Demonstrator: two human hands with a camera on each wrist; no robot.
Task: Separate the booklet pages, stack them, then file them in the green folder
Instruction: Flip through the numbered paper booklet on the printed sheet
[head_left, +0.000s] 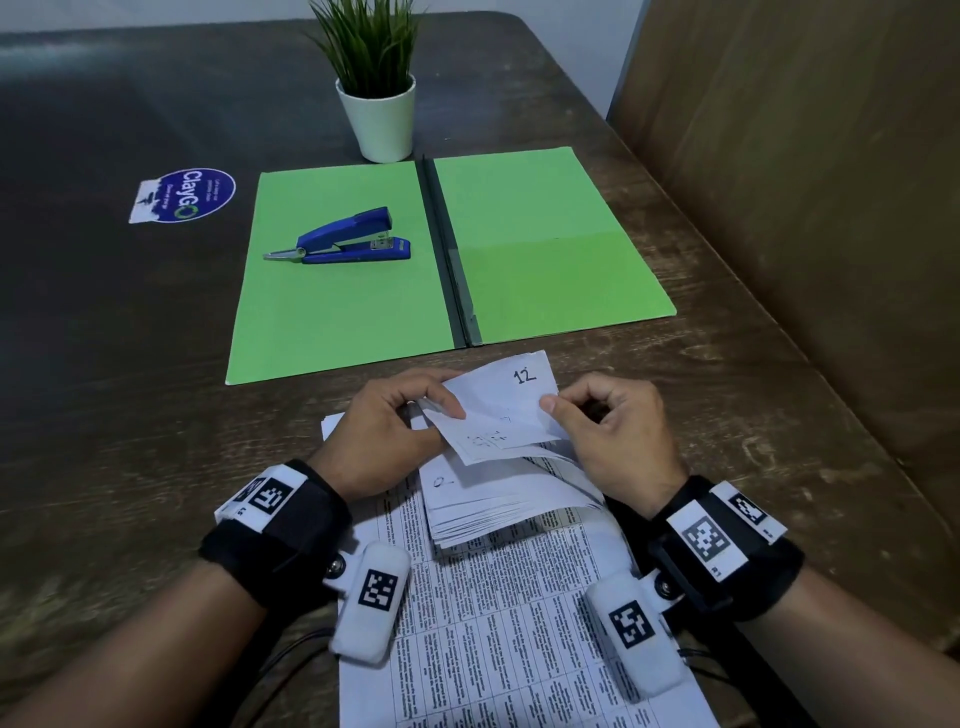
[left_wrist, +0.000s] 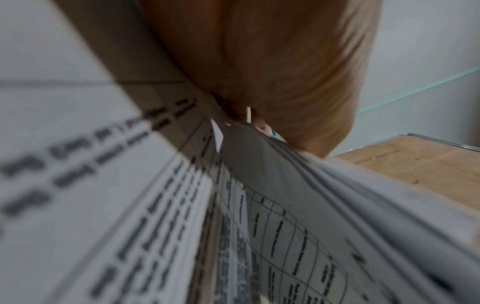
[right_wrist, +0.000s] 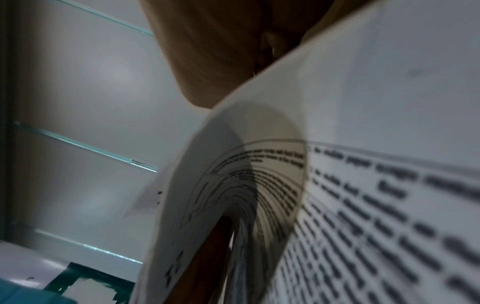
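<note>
The white booklet (head_left: 498, 493) lies on a printed sheet (head_left: 498, 639) near the table's front edge, its far pages folded up. My left hand (head_left: 400, 415) pinches the folded-up pages at their left corner. My right hand (head_left: 597, 415) pinches the right edge of the top page (head_left: 514, 400), which is marked "12". The green folder (head_left: 363, 291) lies open just beyond both hands, a dark spine bar (head_left: 452, 249) down its middle. The wrist views show only blurred curled pages (left_wrist: 285, 205) (right_wrist: 363, 185) close under each palm.
A blue stapler (head_left: 348, 239) sits on the folder's left half. A white pot with a green plant (head_left: 376, 119) stands behind the folder. A blue round sticker (head_left: 187, 195) is on the table at the left. A brown panel (head_left: 805, 182) borders the table's right side.
</note>
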